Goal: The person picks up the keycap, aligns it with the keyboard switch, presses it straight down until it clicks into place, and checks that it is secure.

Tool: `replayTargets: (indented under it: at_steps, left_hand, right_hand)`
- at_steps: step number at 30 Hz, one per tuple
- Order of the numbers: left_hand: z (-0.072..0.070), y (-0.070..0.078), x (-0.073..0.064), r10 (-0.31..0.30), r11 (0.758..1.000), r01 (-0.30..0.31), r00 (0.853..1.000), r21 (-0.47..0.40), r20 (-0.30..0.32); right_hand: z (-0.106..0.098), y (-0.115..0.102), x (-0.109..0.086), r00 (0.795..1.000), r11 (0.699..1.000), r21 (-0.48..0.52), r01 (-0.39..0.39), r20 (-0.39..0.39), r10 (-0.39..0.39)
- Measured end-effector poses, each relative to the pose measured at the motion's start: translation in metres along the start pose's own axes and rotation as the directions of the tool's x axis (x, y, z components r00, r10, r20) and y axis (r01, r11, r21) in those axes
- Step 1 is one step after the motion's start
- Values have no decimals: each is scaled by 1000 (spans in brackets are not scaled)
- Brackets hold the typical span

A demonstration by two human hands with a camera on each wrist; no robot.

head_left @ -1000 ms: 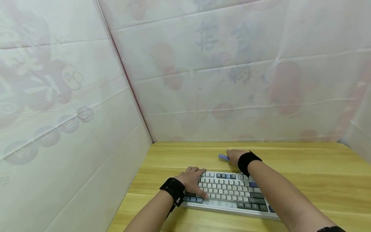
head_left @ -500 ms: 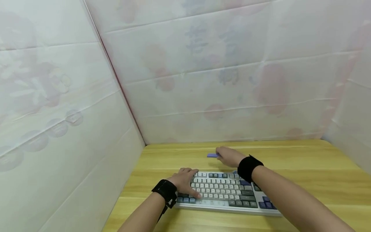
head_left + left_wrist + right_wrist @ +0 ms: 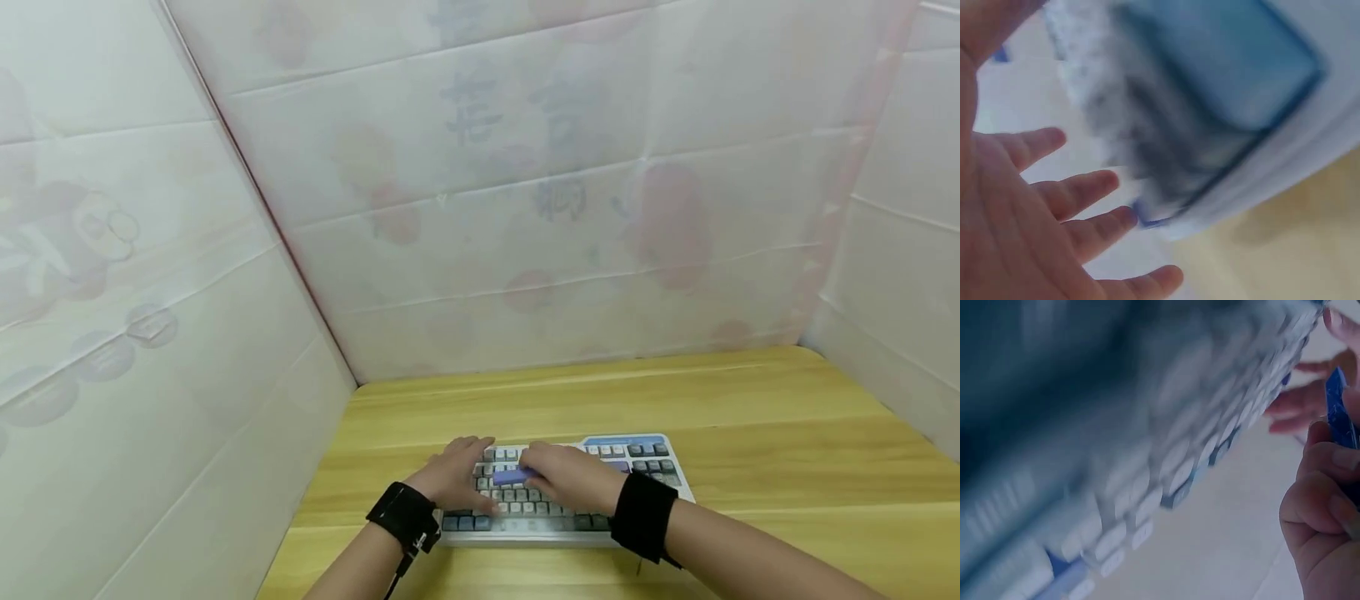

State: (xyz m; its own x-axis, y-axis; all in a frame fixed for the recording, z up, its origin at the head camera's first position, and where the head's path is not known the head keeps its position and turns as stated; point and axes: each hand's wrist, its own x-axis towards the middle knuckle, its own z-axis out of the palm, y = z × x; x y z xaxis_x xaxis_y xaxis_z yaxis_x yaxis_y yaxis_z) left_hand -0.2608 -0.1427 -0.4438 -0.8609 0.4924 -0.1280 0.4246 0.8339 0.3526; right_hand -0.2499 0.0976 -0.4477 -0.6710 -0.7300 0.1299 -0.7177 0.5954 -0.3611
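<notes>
A white keyboard [image 3: 531,525] with white, grey and blue keys lies on the wooden table. At its left end rests my left hand [image 3: 455,477], thumb over the lower keys and the other fingers near the back edge. The left wrist view shows those fingers [image 3: 1094,187] spread and fairly straight beside the keyboard [image 3: 1222,62]. Over the middle keys my right hand [image 3: 576,477] holds a slim purple-blue bar [image 3: 512,476]. Up close in the right wrist view, curled fingers grip this bar [image 3: 1337,406]; its lower part is hidden in the hand, so I cannot tell its exact kind.
The yellow wooden table [image 3: 750,408] extends behind and to the right of the keyboard. Pale printed sheets form a back wall [image 3: 480,250] and a left side wall [image 3: 187,400]. Black straps [image 3: 645,517] circle both wrists.
My right hand has come from behind the keyboard toward me, bringing the purple-blue bar over the keys. The left hand stays at the keyboard's left end. The head view has shifted slightly right.
</notes>
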Motion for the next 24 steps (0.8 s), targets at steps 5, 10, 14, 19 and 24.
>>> replayTargets:
  at_steps: [5, 10, 14, 19, 24]
  left_hand:
    - [-10, 23, -16, 143, 979, -125, 984, 163, -104]
    - [0, 33, -27, 266, 955, -240, 952, 173, -149]
    - [15, 31, -28, 287, 953, -258, 938, 161, -193]
    - [28, 28, -29, 322, 939, -279, 917, 200, -234]
    - [32, 29, -31, 358, 912, -289, 907, 291, -223]
  right_hand:
    - [9, -8, -8, 1000, 999, 38, 15, -7, -15]
    - [18, -13, -11, 999, 999, 33, 24, -46, -23]
    - [25, -13, -12, 998, 999, 37, 23, -53, -21]
    - [31, -14, -14, 999, 998, 61, 17, -53, -14]
    - [31, -15, -20, 999, 998, 68, -2, -35, 4]
